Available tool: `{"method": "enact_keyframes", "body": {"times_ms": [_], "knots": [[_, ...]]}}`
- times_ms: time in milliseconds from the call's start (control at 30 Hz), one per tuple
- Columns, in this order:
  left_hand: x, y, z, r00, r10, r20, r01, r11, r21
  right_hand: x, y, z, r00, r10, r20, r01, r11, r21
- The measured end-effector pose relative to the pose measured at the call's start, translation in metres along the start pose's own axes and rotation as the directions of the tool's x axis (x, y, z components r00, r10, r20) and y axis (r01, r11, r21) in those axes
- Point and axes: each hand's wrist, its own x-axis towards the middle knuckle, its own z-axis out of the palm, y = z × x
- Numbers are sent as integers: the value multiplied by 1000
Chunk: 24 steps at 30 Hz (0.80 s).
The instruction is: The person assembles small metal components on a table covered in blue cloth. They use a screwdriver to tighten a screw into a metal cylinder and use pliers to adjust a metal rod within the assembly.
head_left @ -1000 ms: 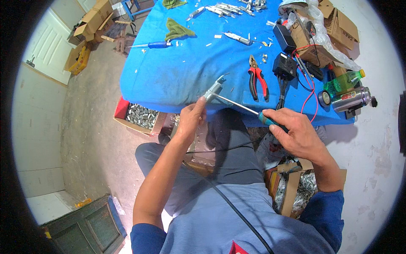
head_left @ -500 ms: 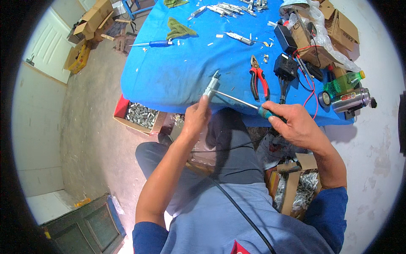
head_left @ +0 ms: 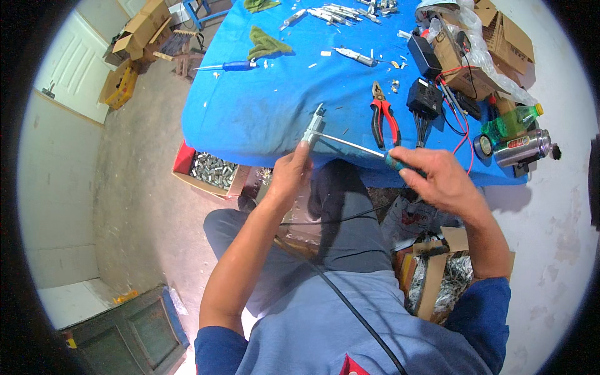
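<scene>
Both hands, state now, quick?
Left hand: closed, holding a slim silvery metal part.
Right hand: closed around the handle of a teal-handled screwdriver.

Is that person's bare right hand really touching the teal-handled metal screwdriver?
Touching. The head view shows the right hand wrapped around the teal-handled metal screwdriver at its handle.

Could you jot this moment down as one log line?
left hand: holds silvery piece | right hand: grips teal-handled screwdriver, tip at the piece | nearby: red-handled pliers on blue cloth
</scene>
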Motion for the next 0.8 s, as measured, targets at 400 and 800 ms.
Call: {"method": "enact_keyframes", "body": {"times_ms": [400,800], "knots": [[10,2,-15,988,-133,80,144,977,-156,30,7,-30,992,-60,107,60,998,3],[10,17,-6,985,-167,-36,171,967,189,38,-16,-36,972,-134,192,167,972,-168]]}}
